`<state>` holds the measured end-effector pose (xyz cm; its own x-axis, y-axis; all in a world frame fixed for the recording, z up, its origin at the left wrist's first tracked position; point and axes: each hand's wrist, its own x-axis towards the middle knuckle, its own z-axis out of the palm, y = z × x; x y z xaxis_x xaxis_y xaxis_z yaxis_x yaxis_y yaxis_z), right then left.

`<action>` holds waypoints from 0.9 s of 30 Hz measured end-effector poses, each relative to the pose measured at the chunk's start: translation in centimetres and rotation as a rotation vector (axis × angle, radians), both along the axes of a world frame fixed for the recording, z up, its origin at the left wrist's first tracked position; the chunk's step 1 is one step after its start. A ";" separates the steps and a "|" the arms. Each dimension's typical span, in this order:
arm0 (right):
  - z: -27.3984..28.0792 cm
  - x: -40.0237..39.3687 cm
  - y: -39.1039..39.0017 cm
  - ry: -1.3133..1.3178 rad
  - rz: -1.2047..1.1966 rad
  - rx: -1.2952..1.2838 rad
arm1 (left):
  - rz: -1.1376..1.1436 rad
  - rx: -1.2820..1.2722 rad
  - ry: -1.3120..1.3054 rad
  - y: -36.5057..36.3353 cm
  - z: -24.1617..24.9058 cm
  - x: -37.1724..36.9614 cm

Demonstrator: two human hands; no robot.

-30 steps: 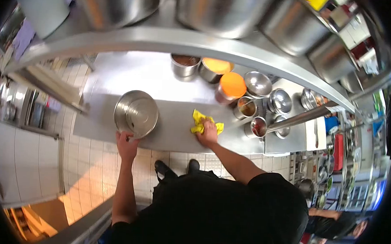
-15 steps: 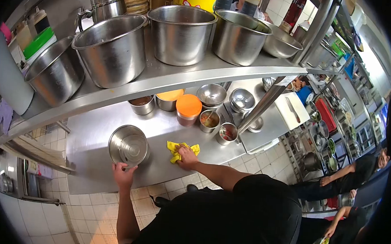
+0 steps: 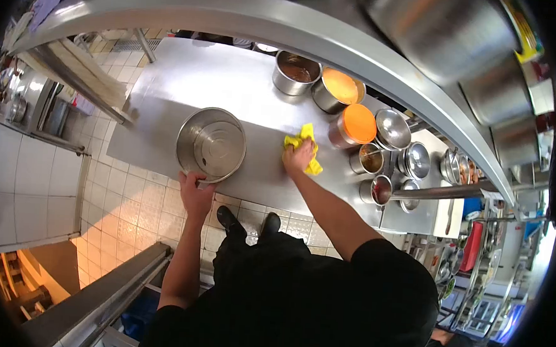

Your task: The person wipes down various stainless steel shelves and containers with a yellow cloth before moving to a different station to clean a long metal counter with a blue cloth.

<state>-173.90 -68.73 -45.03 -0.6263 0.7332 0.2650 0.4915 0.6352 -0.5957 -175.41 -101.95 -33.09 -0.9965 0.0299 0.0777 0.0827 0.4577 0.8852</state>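
While your right hand [image 3: 299, 156] presses flat on the yellow cloth [image 3: 304, 146], its fingers are spread over the cloth and bunch it against the steel desk [image 3: 188, 81]; whether they actually pinch the fabric you cannot tell from here. The cloth lies near the middle of the desk, just right of the pot [image 3: 211, 145] and near the orange-lidded jar [image 3: 354, 127].

Your left hand [image 3: 195, 191] sits at the near edge of the desk, its fingers curled onto the near rim of the pot. The pot stands upright and open on the near left part of the desk, its inside bare metal.

Far beyond the cloth, two round tins stand side by side: a tin of brown sauce [image 3: 296, 71] and, to its right, a tin of orange sauce [image 3: 339, 89]. To the right of the jar sits an upturned steel bowl [image 3: 392, 129], and nearer to you two small cups [image 3: 372, 159] hold dark and red contents. More steel bowls lie further right.

A steel shelf [image 3: 248, 18] arches over the far side of the desk, with large pots blurred on top of it. Below the near edge of the desk you see tiled floor [image 3: 143, 217] and your two black shoes [image 3: 231, 221].
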 end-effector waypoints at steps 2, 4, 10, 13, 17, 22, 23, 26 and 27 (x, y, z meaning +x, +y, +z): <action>-7.3 -5.3 2.3 0.090 -0.068 0.407 | 0.052 0.018 -0.026 -1.9 0.0 0.3; -6.3 -10.0 0.8 0.043 0.028 0.244 | 0.055 -0.006 0.041 -4.6 -0.5 0.7; 0.4 -21.2 -10.6 -0.054 0.431 0.052 | 0.221 -0.077 0.061 -12.1 0.8 5.3; 11.3 -23.7 -20.5 -0.340 0.780 -0.145 | 0.282 -0.224 0.085 -14.8 2.7 7.1; 13.4 -27.2 -31.2 -0.327 0.968 -0.255 | 0.408 -0.063 0.035 -17.4 2.1 7.5; 2.9 -28.7 -40.1 -0.191 1.390 0.011 | 0.448 0.046 0.026 -19.3 3.2 5.3; 3.3 -28.4 -40.5 -0.122 1.355 -0.035 | 0.462 0.100 0.018 -19.7 3.7 4.9; 4.0 -29.7 -41.8 0.137 1.251 -0.059 | 0.416 0.054 0.083 -21.2 3.0 4.0; 3.2 -29.7 -42.5 0.231 1.206 -0.004 | 0.399 0.000 0.112 -21.6 3.1 3.6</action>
